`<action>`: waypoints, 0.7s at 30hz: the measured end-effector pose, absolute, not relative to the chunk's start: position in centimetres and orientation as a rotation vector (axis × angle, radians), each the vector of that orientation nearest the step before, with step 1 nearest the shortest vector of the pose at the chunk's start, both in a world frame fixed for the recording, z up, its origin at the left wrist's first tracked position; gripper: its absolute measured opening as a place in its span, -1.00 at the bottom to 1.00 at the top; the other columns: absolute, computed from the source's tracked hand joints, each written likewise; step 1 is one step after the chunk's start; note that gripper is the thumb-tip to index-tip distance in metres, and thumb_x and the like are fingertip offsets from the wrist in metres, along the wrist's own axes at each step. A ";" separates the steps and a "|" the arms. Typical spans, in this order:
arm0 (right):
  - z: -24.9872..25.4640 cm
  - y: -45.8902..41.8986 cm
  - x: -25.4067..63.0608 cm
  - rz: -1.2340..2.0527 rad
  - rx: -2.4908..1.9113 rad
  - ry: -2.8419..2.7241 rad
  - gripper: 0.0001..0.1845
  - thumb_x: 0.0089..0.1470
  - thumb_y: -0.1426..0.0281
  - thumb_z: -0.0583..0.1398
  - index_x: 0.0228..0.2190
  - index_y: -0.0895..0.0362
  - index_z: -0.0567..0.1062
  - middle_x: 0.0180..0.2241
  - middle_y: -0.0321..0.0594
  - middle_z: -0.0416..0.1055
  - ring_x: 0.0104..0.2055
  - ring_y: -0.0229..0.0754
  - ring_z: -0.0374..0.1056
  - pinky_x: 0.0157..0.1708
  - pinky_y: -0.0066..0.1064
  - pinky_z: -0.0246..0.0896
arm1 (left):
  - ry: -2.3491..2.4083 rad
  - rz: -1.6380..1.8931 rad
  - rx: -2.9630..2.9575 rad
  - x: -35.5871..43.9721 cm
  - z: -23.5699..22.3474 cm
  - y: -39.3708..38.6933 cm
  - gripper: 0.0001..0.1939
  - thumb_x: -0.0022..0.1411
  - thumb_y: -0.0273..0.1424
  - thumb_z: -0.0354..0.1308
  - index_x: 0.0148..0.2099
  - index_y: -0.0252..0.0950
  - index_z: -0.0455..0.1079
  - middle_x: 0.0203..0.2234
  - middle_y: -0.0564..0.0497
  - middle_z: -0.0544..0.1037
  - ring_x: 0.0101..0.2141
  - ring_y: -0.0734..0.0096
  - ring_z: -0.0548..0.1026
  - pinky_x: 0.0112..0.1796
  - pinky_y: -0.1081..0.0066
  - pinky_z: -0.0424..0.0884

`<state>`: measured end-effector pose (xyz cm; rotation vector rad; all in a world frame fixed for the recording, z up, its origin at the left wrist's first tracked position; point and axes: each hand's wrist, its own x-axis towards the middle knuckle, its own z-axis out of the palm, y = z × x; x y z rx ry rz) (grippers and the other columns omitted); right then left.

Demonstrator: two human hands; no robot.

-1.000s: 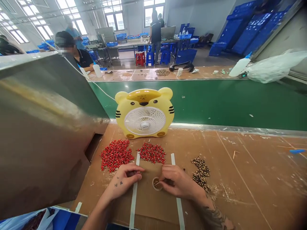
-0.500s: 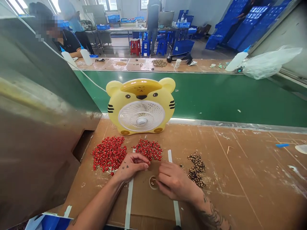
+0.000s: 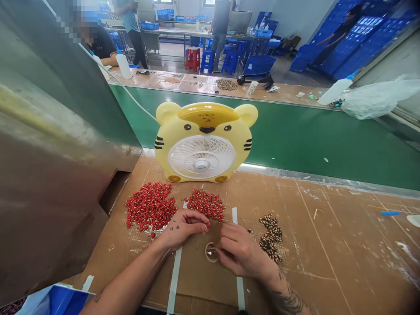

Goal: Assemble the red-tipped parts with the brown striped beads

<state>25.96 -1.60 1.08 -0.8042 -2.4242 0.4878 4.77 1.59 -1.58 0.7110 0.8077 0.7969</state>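
My left hand pinches a small red piece between thumb and forefinger. It is of the same sort as the pieces in the red heap just beyond. My right hand is closed, its fingertips at the rim of a small clear round dish. Whatever those fingers pinch is too small and covered to make out. Under both hands lies a brown cardboard sheet, with pale tape strips along its two sides. A larger heap of red pieces sits left of my left hand.
Small black-and-tan pieces lie to the right. A yellow animal-shaped fan stands at the back before a green partition. A metal cabinet bounds the left side. Glue bottles stand on the far ledge; people are beyond it.
The camera view has shifted slightly, so the fan sits further right in the picture. Both hands stay near the same spots, the right one still at the dish.
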 end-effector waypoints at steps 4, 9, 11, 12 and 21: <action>1.2 -1.7 25.7 0.529 -0.821 -2.408 -0.80 0.13 0.56 0.07 -0.50 0.12 0.33 -0.53 -0.25 0.28 -0.43 -0.19 0.14 -0.42 -0.40 0.02 | 0.789 0.803 0.683 5.0 -1.3 1.7 -0.80 -0.10 -0.46 0.47 -0.34 -0.35 0.63 -0.48 -0.02 0.66 -0.48 0.51 0.52 -0.35 0.52 0.39; 1.3 -1.7 26.1 0.682 -0.794 -2.389 -0.83 0.12 0.56 0.08 -0.47 0.11 0.34 -0.49 -0.24 0.31 -0.39 -0.18 0.20 -0.39 -0.39 0.08 | 0.806 0.811 0.675 5.2 -1.1 1.7 -0.78 -0.12 -0.41 0.48 -0.35 -0.37 0.61 -0.52 -0.03 0.64 -0.49 0.44 0.54 -0.35 0.46 0.42; 1.2 -1.7 26.6 0.715 -0.826 -2.287 -0.84 0.11 0.54 0.10 -0.47 0.10 0.34 -0.53 -0.28 0.27 -0.43 -0.19 0.18 -0.43 -0.39 0.04 | 0.826 0.810 0.675 5.2 -1.1 1.7 -0.77 -0.13 -0.39 0.48 -0.36 -0.36 0.60 -0.52 -0.03 0.64 -0.49 0.42 0.55 -0.36 0.44 0.43; 1.0 -1.8 26.9 0.721 -0.855 -2.210 -0.85 0.11 0.54 0.11 -0.47 0.10 0.35 -0.54 -0.30 0.25 -0.45 -0.20 0.17 -0.44 -0.39 0.03 | 0.839 0.810 0.679 5.2 -1.1 1.7 -0.76 -0.14 -0.38 0.48 -0.37 -0.36 0.60 -0.52 -0.03 0.64 -0.49 0.41 0.55 -0.36 0.44 0.43; 0.2 -2.2 27.1 0.706 -1.043 -1.754 -0.87 0.17 0.51 0.15 -0.42 0.10 0.42 -0.53 -0.30 0.26 -0.47 -0.20 0.21 -0.45 -0.35 0.09 | 0.910 0.712 0.785 5.3 -0.2 1.7 -0.81 -0.11 -0.36 0.43 -0.37 -0.33 0.61 -0.54 -0.01 0.65 -0.47 0.35 0.57 -0.31 0.39 0.45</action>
